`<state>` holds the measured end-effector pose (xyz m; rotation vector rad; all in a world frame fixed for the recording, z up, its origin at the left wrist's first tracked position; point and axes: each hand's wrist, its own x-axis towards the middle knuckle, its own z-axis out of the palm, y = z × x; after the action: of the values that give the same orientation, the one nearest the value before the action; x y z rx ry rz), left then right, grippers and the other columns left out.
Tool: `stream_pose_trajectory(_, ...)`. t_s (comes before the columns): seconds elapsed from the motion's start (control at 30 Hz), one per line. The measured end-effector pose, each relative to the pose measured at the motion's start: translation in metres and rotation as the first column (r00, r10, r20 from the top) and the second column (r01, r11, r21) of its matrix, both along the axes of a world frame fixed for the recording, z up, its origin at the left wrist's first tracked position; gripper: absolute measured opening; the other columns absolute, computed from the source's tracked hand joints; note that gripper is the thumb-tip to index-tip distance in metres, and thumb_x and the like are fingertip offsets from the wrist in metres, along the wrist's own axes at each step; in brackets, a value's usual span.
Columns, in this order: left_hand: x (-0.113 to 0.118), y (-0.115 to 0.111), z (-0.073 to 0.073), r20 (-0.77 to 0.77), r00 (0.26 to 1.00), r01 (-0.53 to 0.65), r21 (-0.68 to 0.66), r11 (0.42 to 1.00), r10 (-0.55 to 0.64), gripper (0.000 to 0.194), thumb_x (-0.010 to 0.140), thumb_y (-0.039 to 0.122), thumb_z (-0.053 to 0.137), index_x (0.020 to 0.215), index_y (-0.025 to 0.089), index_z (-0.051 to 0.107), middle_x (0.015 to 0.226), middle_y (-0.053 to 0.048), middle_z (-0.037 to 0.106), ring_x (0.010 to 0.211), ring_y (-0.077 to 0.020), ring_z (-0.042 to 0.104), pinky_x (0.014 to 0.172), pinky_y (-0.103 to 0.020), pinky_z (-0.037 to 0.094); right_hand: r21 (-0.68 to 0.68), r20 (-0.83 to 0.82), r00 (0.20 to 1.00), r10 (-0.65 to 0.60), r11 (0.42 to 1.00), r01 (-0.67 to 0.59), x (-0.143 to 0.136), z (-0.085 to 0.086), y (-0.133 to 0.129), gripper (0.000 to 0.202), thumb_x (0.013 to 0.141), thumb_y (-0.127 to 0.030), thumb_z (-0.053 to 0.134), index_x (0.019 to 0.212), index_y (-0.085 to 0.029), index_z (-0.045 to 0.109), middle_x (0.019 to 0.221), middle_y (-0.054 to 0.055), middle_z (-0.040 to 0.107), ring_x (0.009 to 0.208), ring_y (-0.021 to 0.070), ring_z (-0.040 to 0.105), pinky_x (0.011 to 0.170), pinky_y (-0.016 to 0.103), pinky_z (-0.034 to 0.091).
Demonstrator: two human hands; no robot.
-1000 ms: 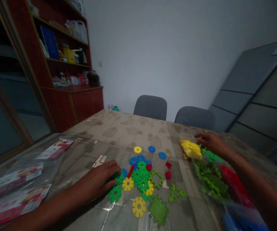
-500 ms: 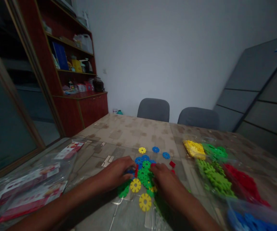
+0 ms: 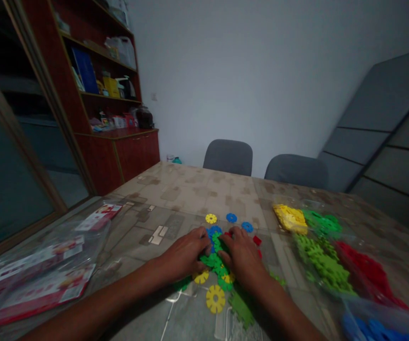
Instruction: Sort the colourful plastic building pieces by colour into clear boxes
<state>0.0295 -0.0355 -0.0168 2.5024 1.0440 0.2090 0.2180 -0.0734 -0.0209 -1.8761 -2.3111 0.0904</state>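
Note:
A pile of green notched interlocking discs [image 3: 212,261] lies in front of me, between my two hands. My left hand [image 3: 190,248] is at the pile's left side with its fingers bent inward; what they pinch is hidden. My right hand [image 3: 242,251] is curled at the right side, thumb and fingers against an upright green notched disc [image 3: 217,242]. Blue discs [image 3: 214,230] sit just behind the pile. Nearer me lies a yellow notched disc [image 3: 215,299], and a lime-green toothed piece [image 3: 241,308] is partly under my right forearm.
To the right stand clear containers of yellow pieces [image 3: 290,218], green pieces [image 3: 323,223], lime pieces [image 3: 327,267], red pieces [image 3: 369,270] and blue pieces [image 3: 373,329]. Plastic packaging [image 3: 44,265] covers the table's left side. Two grey chairs [image 3: 228,155] stand beyond the table.
My left hand has moved right and the gap between my hands has narrowed. The red piece by my left fingers no longer shows there. The camera view has shifted slightly.

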Motion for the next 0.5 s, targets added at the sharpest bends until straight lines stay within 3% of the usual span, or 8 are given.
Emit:
stream_pose_trajectory(0.2,-0.009,0.009,-0.001,0.123,0.989,0.085,-0.016,0.996,-0.083,0.007,0.083,0.020,0.064,0.090,0.021,0.067,0.109,-0.005,0.064,0.101,-0.0238,0.057,0.090,-0.032,0.042,0.024,0.003,1.000,0.021,0.999,-0.021,0.001,-0.005,0.004,0.024,0.091,-0.024,0.060,0.113,-0.019,0.067,0.120,0.014,0.060,0.111,0.0310,0.054,0.090,0.041,0.044)
stream_pose_trajectory(0.5,-0.019,0.017,0.008,0.081,0.992,0.111,-0.182,0.977,-0.098,0.008,0.081,0.018,0.057,0.077,0.017,0.064,0.075,0.002,0.064,0.070,-0.0158,0.059,0.063,-0.023,0.040,0.056,-0.011,0.999,0.035,0.998,-0.034,0.001,-0.007,0.009,0.018,0.093,-0.028,0.058,0.104,-0.019,0.069,0.110,0.013,0.064,0.105,0.0309,0.055,0.088,0.041,0.042)
